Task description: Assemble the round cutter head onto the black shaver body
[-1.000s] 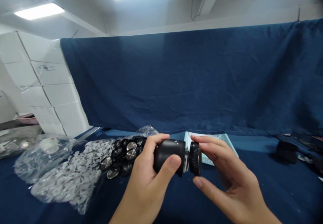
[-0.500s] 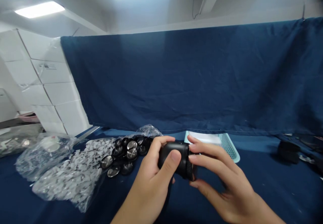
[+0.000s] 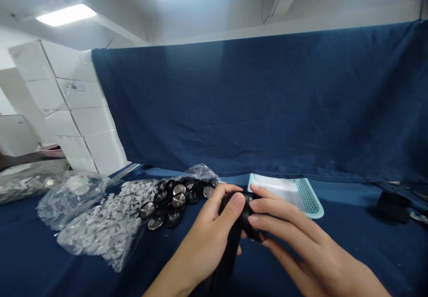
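A black barrel-shaped housing [image 3: 246, 212] is held up in front of me, and a long dark part like a handle [image 3: 226, 266] runs down below it. My left hand [image 3: 209, 239] wraps around its left side, thumb lying on top. On the right end, the fingertips and thumb of my right hand [image 3: 290, 230] grip the rim; they hide most of that end. Left of my hands lies a heap of round black caps with silvery metal faces [image 3: 179, 200].
A clear bag of small grey-white pieces [image 3: 100, 230] lies to the left, beside another crumpled plastic bag [image 3: 73, 194]. Behind my right hand stands a light teal basket [image 3: 312, 199]. Black items [image 3: 394, 207] lie far right. White boxes [image 3: 85, 105] and a blue curtain [image 3: 261, 101] stand behind.
My right fingers have moved further over the housing's right end, which has turned so its ribbed ring is now hidden. The view has shifted slightly left.
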